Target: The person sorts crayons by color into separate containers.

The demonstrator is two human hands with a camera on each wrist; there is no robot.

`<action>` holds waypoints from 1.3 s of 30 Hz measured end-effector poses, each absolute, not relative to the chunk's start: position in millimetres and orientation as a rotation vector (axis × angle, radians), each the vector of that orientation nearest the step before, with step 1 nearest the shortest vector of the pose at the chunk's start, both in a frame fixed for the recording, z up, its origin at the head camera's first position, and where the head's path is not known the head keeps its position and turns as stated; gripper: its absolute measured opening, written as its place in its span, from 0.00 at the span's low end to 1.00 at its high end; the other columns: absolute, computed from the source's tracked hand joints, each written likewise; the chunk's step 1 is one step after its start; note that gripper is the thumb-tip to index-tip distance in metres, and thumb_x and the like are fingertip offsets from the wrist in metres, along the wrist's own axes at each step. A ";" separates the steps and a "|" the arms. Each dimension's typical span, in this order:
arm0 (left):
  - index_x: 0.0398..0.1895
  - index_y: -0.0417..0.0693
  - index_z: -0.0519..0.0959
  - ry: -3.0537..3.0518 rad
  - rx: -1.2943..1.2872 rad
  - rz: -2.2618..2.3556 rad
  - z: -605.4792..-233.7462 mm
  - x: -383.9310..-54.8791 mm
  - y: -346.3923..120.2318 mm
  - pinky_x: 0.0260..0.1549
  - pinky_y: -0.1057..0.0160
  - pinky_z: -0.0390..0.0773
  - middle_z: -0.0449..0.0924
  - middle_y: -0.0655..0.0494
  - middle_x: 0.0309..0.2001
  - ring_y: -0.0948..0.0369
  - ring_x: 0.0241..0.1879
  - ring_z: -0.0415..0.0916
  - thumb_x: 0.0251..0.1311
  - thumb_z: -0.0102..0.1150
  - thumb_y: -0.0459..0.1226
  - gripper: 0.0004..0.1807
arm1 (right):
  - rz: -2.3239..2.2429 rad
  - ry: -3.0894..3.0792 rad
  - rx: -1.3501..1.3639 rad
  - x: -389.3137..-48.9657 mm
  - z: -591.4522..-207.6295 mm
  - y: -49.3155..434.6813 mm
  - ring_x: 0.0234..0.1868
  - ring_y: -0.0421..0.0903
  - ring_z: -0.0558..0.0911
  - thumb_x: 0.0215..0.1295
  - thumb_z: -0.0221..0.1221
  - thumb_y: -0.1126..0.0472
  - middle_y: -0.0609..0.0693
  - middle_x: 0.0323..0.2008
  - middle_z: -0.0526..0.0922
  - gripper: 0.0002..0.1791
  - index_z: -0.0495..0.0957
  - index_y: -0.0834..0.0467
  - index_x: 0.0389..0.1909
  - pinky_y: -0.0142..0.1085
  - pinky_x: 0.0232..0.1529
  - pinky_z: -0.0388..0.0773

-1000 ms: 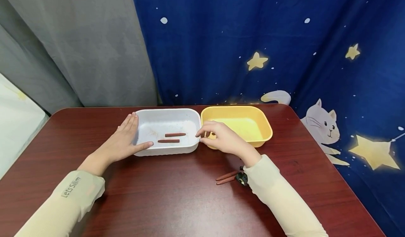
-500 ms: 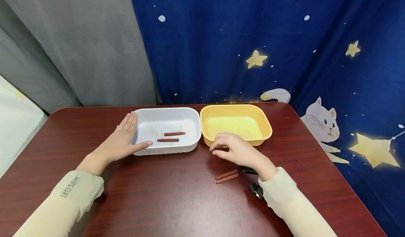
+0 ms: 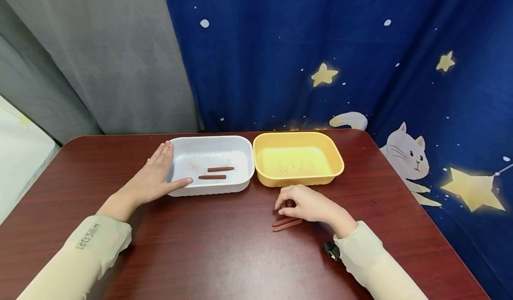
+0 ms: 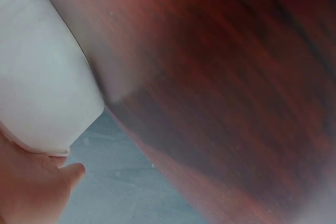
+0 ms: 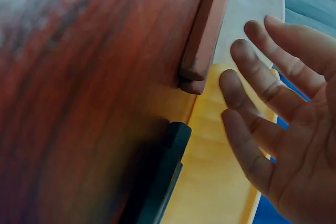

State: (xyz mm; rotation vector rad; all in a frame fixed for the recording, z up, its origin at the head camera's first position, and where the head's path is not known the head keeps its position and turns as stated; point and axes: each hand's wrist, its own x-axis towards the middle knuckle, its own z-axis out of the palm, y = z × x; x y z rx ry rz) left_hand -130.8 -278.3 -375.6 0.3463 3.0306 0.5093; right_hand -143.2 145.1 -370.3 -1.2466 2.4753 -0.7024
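Observation:
My left hand [image 3: 150, 180] lies with straight fingers along the left end of a white plastic basin [image 3: 238, 187], the thumb over its front rim. Two reddish-brown crayon-like sticks [image 3: 212, 177] lie inside the basin. My right hand [image 3: 308, 204] hovers with loosely bent fingers, holding nothing, just above two more reddish-brown sticks [image 3: 287, 226] side by side on the table. The right wrist view shows these brown sticks [image 5: 205, 40] apart from the fingertips, and a dark green stick [image 5: 165, 169] nearby. In the head view, the right hand and arm hide the dark stick.
A yellow basin [image 3: 298, 181] stands right of the white one, nearly touching it, close to the back edge of the dark red wooden table [image 3: 224, 246]. Behind the table hang a grey curtain [image 3: 120, 59] and a blue starry curtain [image 3: 260, 59].
My right hand has moved from between the two basins toward me and to the right, over the sticks on the table. The left hand has stayed on the white basin.

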 end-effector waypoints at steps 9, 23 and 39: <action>0.77 0.32 0.32 3.039 0.361 0.496 -376.3 -131.3 -278.1 0.72 0.33 0.45 0.23 0.40 0.79 0.45 0.80 0.23 0.62 0.51 0.67 0.63 | -0.643 2.452 -1.207 -142.9 -372.5 149.3 0.29 0.31 0.75 0.62 0.66 0.63 0.38 0.30 0.79 0.02 0.85 0.53 0.34 0.26 0.34 0.75; 0.77 0.31 0.32 3.040 0.369 0.520 -375.6 -130.5 -278.3 0.76 0.41 0.38 0.24 0.39 0.79 0.44 0.80 0.24 0.62 0.53 0.66 0.63 | -0.494 2.424 -1.236 -141.3 -372.9 147.5 0.27 0.30 0.73 0.57 0.66 0.66 0.40 0.25 0.78 0.04 0.83 0.53 0.29 0.25 0.32 0.72; 0.76 0.29 0.32 3.030 0.385 0.495 -374.0 -130.5 -277.6 0.76 0.41 0.38 0.24 0.37 0.79 0.42 0.79 0.25 0.63 0.52 0.66 0.63 | -0.513 2.383 -1.216 -138.0 -369.8 146.9 0.29 0.31 0.73 0.57 0.65 0.66 0.38 0.26 0.77 0.04 0.82 0.53 0.28 0.25 0.34 0.72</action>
